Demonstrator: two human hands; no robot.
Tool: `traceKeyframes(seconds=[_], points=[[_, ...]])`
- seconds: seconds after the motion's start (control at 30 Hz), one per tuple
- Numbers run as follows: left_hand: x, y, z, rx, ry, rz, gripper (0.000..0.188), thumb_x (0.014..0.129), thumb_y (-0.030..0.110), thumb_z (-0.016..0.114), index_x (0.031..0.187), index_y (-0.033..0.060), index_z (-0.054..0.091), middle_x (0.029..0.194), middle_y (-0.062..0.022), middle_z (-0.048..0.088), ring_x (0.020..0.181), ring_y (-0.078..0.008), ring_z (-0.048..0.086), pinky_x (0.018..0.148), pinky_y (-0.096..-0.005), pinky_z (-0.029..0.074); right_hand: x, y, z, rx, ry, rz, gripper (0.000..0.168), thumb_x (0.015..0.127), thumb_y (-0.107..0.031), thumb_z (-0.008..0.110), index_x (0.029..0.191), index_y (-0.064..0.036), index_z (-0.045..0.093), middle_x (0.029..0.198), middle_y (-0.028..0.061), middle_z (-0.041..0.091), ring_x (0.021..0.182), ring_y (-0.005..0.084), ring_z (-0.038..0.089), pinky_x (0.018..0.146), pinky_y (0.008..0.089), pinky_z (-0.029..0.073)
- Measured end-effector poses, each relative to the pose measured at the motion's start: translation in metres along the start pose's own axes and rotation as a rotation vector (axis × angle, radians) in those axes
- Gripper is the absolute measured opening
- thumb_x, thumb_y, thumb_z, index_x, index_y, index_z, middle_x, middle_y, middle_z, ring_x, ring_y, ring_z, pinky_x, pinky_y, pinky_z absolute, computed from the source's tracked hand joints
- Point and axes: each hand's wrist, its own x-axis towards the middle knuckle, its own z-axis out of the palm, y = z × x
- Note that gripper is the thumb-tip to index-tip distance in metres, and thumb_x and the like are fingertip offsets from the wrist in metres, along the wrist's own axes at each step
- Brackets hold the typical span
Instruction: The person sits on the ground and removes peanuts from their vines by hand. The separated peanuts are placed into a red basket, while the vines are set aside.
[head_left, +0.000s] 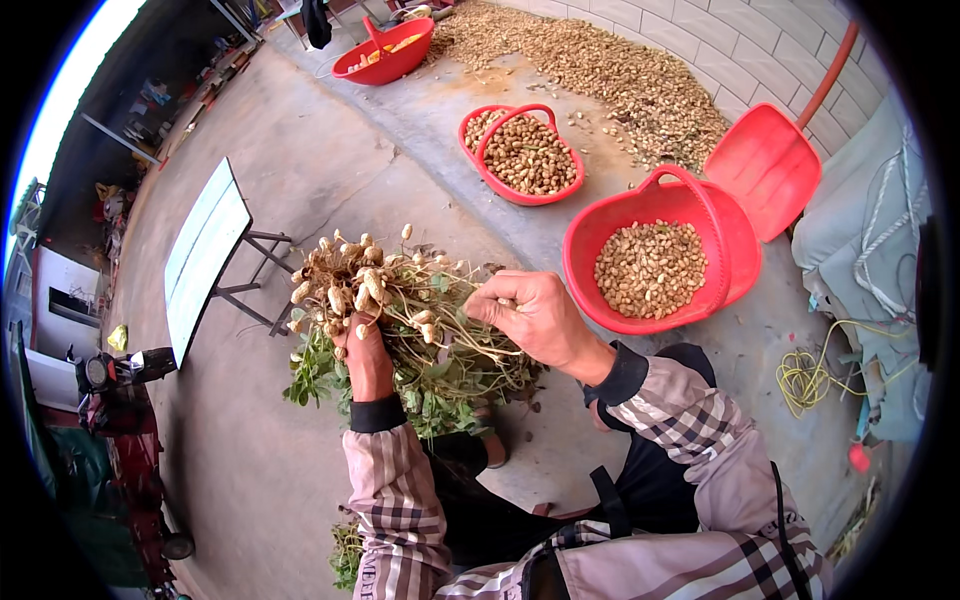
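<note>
My left hand (367, 360) is closed around an uprooted bunch of peanut plants (442, 375). Pods (371, 281) and brown roots cluster above its fingers, while leafy stems spread to the right and below. My right hand (529, 311) is beside the bunch, fingers curled in, with a pale peanut pod (510, 304) partly showing between them. Thin stems pass just under that hand. To its right stands a large red plastic basket (581, 247) with a handle, its bottom covered by loose peanuts (652, 266).
A smaller red basket (517, 196) full of peanuts stands ahead, another red basket (397, 64) farther off. A peanut heap (600, 67) lines the tiled wall. A red shovel (772, 169) leans behind the large basket. Left are a folding table (206, 255) and a three-wheeled vehicle (131, 457).
</note>
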Motion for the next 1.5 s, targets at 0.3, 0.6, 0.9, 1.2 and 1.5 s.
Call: traceKeyframes(seconds=[0.3, 0.6, 0.9, 1.2, 1.5], points=[[-0.009, -0.004, 0.022, 0.341, -0.054, 0.047, 0.025, 0.091, 0.012, 0.060, 0.112, -0.0024, 0.063, 0.107, -0.0048, 0.066, 0.091, -0.0141, 0.060, 0.079, -0.0284, 0.049, -0.001, -0.010, 0.009, -0.356, -0.061, -0.199, 0.018, 0.075, -0.022, 0.081, 0.086, -0.010, 0.073, 0.070, 0.0080, 0.060, 0.064, 0.0275, 0.062, 0.057, 0.0381, 0.048], [-0.003, 0.004, 0.018, 0.198, -0.018, 0.035, 0.021, 0.090, 0.001, 0.062, 0.110, -0.0038, 0.063, 0.101, -0.0039, 0.069, 0.087, -0.0129, 0.061, 0.075, -0.0279, 0.049, -0.003, -0.008, 0.007, -0.380, -0.025, -0.244, 0.026, 0.073, -0.022, 0.083, 0.090, -0.006, 0.070, 0.073, 0.0078, 0.061, 0.059, 0.0236, 0.059, 0.053, 0.0346, 0.045], [-0.001, 0.006, 0.025, 0.470, 0.009, 0.185, 0.014, 0.089, 0.003, 0.060, 0.100, -0.0047, 0.065, 0.091, -0.0050, 0.070, 0.080, -0.0134, 0.060, 0.071, -0.0298, 0.048, -0.006, -0.008, 0.011, -0.451, -0.062, -0.194, 0.023, 0.075, -0.022, 0.078, 0.072, -0.006, 0.061, 0.071, 0.0103, 0.060, 0.064, 0.0309, 0.062, 0.057, 0.0408, 0.048], [0.011, 0.016, -0.010, 0.334, -0.031, 0.258, 0.033, 0.089, 0.006, 0.051, 0.120, -0.0068, 0.054, 0.111, -0.0101, 0.065, 0.098, -0.0187, 0.060, 0.090, -0.0301, 0.046, -0.002, 0.017, -0.021, 0.222, -0.061, 0.532, 0.026, 0.085, -0.026, 0.066, 0.074, -0.004, 0.062, 0.065, 0.0023, 0.059, 0.056, 0.0130, 0.057, 0.047, 0.0295, 0.041], [-0.006, 0.021, -0.008, 0.134, -0.138, 0.059, 0.028, 0.099, 0.018, 0.052, 0.115, -0.0034, 0.060, 0.108, -0.0055, 0.059, 0.093, -0.0148, 0.055, 0.080, -0.0309, 0.047, 0.008, 0.008, -0.017, 0.800, -0.015, 0.634, 0.018, 0.097, -0.018, 0.063, 0.099, -0.001, 0.068, 0.070, -0.0044, 0.054, 0.053, 0.0021, 0.043, 0.042, 0.0178, 0.029]])
